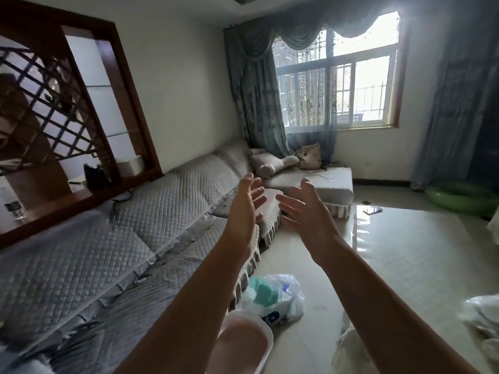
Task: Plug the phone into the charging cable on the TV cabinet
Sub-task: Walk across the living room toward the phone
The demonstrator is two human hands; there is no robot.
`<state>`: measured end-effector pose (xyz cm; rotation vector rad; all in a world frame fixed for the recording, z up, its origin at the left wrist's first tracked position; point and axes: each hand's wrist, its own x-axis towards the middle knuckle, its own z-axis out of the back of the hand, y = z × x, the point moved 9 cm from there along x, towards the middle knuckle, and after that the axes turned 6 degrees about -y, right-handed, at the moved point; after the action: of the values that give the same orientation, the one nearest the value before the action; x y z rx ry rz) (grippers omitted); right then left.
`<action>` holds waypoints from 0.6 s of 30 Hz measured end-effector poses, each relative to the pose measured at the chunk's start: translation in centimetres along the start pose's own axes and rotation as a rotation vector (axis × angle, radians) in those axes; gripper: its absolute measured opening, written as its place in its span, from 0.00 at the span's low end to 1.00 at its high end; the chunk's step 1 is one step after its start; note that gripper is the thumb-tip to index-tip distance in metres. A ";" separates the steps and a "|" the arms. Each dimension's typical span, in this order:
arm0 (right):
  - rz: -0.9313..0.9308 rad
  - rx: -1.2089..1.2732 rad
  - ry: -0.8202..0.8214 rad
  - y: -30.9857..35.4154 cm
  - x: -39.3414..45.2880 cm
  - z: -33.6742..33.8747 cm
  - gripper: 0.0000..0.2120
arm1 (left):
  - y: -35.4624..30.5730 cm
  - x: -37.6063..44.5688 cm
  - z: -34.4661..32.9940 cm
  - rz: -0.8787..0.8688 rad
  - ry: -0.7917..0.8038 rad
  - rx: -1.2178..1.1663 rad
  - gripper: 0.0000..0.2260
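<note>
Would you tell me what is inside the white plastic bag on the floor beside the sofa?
Through the white plastic bag, something teal-green shows at its open top. Whatever lies deeper is hidden by the plastic.

Count: hands 2 (left (247, 209), right (305, 209)); sofa (135, 225) 1; window (337, 76) 1; plastic bag (275, 298) 1; green ring (461, 197) 1.

my left hand (244, 209) and right hand (305, 211) both up in front of me, fingers spread, palms facing each other, nothing in either | long quilted grey sofa (129, 238) on my left | glossy worktop (405, 255) on the right, small dark flat thing (373, 210) at its far end, can't tell what | plastic bag (278, 295) on the floor below
</note>
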<state>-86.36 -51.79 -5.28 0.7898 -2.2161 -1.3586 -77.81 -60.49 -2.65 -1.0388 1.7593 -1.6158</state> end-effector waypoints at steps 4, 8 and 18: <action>0.027 -0.012 0.019 1.0 3.9 0.3 0.23 | -0.6 3.8 -1.2 -0.028 -0.012 -0.006 0.25; 0.071 -0.047 0.020 1.7 7.8 0.6 0.14 | -0.1 7.5 -2.7 -0.042 -0.016 0.009 0.24; 0.068 -0.089 -0.097 -0.7 21.0 0.4 0.17 | 3.8 21.6 -4.0 0.001 0.046 -0.077 0.18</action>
<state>-102.18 -65.66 -4.81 0.6234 -2.2171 -1.4789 -93.93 -75.89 -3.30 -1.0439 1.8646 -1.5945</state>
